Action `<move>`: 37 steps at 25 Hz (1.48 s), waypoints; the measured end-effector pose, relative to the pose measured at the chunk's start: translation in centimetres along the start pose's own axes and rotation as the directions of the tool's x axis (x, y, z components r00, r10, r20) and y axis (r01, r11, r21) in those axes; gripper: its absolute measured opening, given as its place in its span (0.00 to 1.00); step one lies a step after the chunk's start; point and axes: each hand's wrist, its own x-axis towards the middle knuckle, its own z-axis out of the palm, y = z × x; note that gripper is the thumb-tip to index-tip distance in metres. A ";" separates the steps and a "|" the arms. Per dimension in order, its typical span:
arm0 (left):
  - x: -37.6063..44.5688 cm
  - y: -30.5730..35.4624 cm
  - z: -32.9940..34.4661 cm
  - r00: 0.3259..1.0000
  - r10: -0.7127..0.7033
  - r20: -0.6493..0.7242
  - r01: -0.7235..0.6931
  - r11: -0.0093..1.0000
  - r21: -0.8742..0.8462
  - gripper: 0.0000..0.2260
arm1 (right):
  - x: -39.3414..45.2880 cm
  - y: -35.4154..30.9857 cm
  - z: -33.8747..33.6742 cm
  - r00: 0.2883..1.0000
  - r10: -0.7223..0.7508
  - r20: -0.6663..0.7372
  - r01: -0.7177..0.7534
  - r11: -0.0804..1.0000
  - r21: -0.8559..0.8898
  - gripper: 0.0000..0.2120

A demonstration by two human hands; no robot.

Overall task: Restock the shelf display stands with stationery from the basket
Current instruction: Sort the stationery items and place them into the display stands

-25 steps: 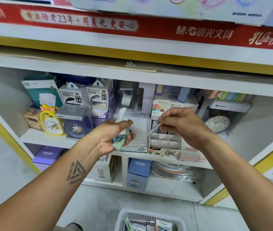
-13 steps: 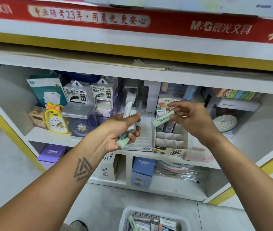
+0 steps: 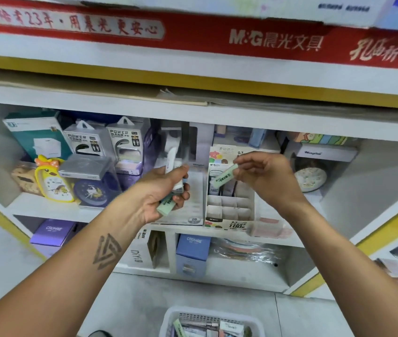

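Here, right hand [image 3: 263, 176] pinching a green eraser [image 3: 224, 175] just above the display stand [image 3: 228, 210]; left hand [image 3: 161, 190] gripping several erasers [image 3: 166, 205] left of it, a small gap between.

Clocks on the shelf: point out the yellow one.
The yellow clock stands at the shelf's left end, with an orange bow on top. The dark blue clock beside it and the pale round clock far right are not yellow.

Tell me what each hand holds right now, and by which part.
The right hand pinches a green refill case by its upper end. The left hand grips a bundle of cases around the middle, a green end sticking out below.
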 end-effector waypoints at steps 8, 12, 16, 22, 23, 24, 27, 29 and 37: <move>-2.5 1.8 -7.5 0.999 0.037 -0.033 -0.038 0.999 -0.021 0.12 | -0.1 -1.9 10.3 0.976 -0.132 0.173 0.167 0.963 -0.210 0.08; -4.0 2.1 -10.2 0.995 0.078 -0.059 -0.077 0.997 0.030 0.13 | -0.8 -2.2 13.6 0.951 -0.159 0.264 0.222 0.948 -0.229 0.07; -4.7 2.0 -11.0 0.996 0.078 -0.038 -0.076 0.996 0.056 0.13 | -0.3 -2.3 14.2 0.937 -0.157 0.311 0.240 0.938 -0.250 0.07; -4.8 2.0 -10.7 0.996 0.086 -0.010 -0.085 0.995 0.044 0.11 | -0.8 -2.4 14.7 0.890 -0.213 0.403 0.350 0.887 -0.303 0.05; -4.8 1.9 -10.7 0.996 0.084 -0.005 -0.084 0.995 0.047 0.11 | -0.9 -2.4 14.9 0.884 -0.222 0.411 0.373 0.865 -0.334 0.04; -4.7 1.9 -10.6 0.997 0.082 -0.003 -0.082 0.995 0.051 0.11 | -0.9 -2.5 15.1 0.882 -0.234 0.409 0.392 0.846 -0.361 0.03; -4.5 1.8 -10.3 0.997 0.072 0.007 -0.072 0.996 0.044 0.13 | -0.8 -2.6 15.4 0.898 -0.240 0.368 0.387 0.828 -0.405 0.02; -4.2 1.8 -10.1 0.997 0.071 0.013 -0.071 0.996 0.044 0.14 | -0.7 -2.3 15.3 0.926 -0.194 0.322 0.318 0.863 -0.393 0.01; -4.2 1.5 -8.8 0.988 0.063 0.141 -0.077 0.992 0.097 0.14 | -0.7 -4.7 14.2 0.960 -0.017 0.278 0.058 0.988 -0.143 0.10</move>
